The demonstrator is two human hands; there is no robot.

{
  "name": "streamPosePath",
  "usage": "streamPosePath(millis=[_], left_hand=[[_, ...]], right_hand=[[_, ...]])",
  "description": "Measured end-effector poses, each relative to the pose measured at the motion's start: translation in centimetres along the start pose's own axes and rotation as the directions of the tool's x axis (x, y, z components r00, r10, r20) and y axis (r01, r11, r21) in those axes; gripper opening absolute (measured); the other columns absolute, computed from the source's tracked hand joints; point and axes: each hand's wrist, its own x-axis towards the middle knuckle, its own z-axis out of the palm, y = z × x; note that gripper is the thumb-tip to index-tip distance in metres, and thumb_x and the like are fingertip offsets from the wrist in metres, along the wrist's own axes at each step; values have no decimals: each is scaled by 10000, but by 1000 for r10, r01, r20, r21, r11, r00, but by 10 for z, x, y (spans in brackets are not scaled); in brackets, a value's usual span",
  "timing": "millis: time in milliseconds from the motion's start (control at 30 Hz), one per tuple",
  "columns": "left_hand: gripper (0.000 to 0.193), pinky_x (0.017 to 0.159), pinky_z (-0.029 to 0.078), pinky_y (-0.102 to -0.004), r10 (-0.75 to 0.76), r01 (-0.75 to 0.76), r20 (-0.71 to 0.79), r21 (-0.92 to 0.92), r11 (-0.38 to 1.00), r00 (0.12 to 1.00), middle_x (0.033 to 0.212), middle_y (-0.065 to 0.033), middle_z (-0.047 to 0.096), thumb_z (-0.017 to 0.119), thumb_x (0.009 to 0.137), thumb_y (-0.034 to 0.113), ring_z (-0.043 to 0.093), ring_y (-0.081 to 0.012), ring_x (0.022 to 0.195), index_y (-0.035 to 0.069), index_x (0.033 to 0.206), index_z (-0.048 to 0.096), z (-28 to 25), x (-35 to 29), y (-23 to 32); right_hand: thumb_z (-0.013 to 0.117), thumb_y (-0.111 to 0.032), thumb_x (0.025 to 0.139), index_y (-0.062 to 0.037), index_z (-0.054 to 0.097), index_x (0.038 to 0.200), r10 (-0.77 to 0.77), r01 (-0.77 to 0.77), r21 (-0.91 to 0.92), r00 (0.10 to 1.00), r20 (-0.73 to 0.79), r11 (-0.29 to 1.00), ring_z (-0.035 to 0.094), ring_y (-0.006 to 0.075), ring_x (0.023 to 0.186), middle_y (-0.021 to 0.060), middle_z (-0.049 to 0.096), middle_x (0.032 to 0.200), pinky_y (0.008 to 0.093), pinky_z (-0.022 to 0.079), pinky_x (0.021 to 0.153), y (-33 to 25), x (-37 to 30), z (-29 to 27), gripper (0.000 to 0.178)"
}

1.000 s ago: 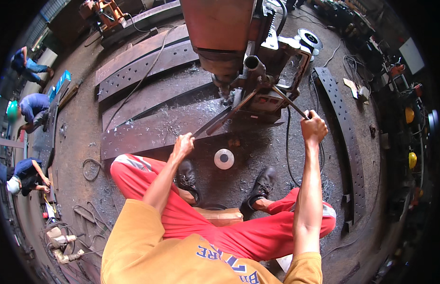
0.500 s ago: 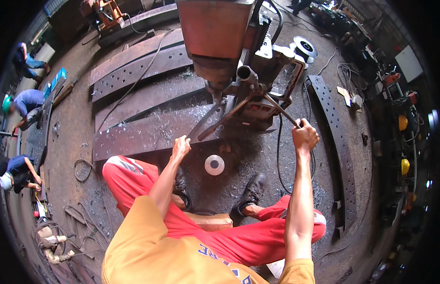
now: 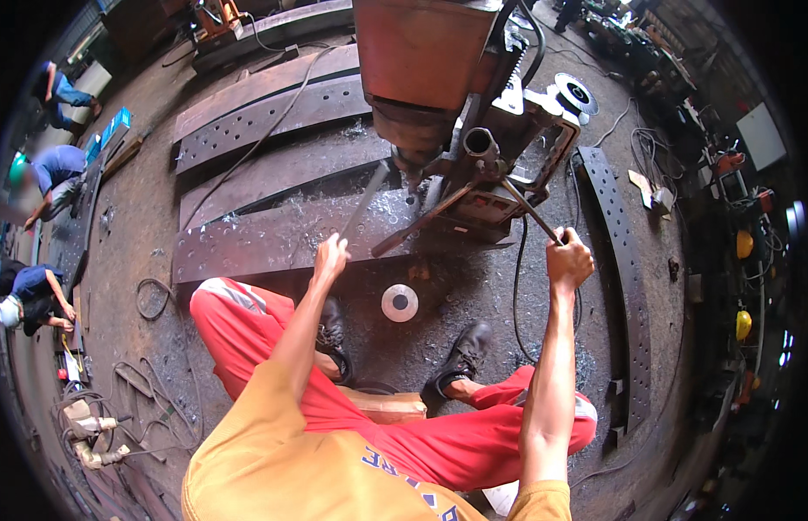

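A red portable drilling machine (image 3: 421, 61) stands over a drilled steel plate (image 3: 239, 247) in front of me. My right hand (image 3: 570, 260) is closed around the end of one feed lever (image 3: 530, 211), which runs from the machine's hub. Another lever (image 3: 421, 221) points down to the left, untouched. In my left hand (image 3: 332, 254) is a thin flat metal strip (image 3: 366, 204), slightly blurred. Its far end is raised beside the drill's lower end (image 3: 411, 165), apart from it. Bright metal chips lie on the plate.
Between my feet and the plate a pale round disc (image 3: 399, 303) lies on the floor. A long perforated steel bar (image 3: 619, 286) lies at right, with a black cable (image 3: 519, 286) nearer me. Several people work at far left, one in a green helmet (image 3: 19, 168).
The strip's far end has swung up and left, away from the drill's lower end. My right hand stays on the lever. The whole view has shifted slightly.
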Motion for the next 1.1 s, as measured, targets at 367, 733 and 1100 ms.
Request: streamPosePath(millis=[367, 733, 1100], left_hand=[[247, 681, 521, -605, 62, -104, 133, 331, 938, 989, 807, -291, 666, 535, 979, 281, 653, -509, 796, 42, 1032, 567, 23, -23, 12], [192, 681, 537, -584, 125, -201, 229, 348, 916, 965, 857, -296, 670, 531, 979, 240, 669, -483, 840, 53, 1007, 568, 8, 10, 17], [201, 730, 521, -598, 98, -145, 160, 314, 938, 982, 864, -299, 663, 549, 973, 252, 659, -497, 864, 59, 1004, 594, 1, 26, -7]], right_hand=[[589, -399, 896, -173, 703, 806, -10, 10, -3, 999, 46, 1000, 685, 433, 695, 188, 699, 735, 543, 537, 613, -14, 2, -1, 269], [567, -415, 898, -196, 725, 842, -5, 6, -32, 999, 36, 999, 702, 415, 762, 166, 715, 775, 517, 553, 658, -3, -1, 2, 276], [571, -413, 886, -172, 718, 834, 7, -6, -13, 998, 61, 1000, 698, 434, 778, 200, 714, 805, 531, 554, 699, -12, -2, -2, 287]])
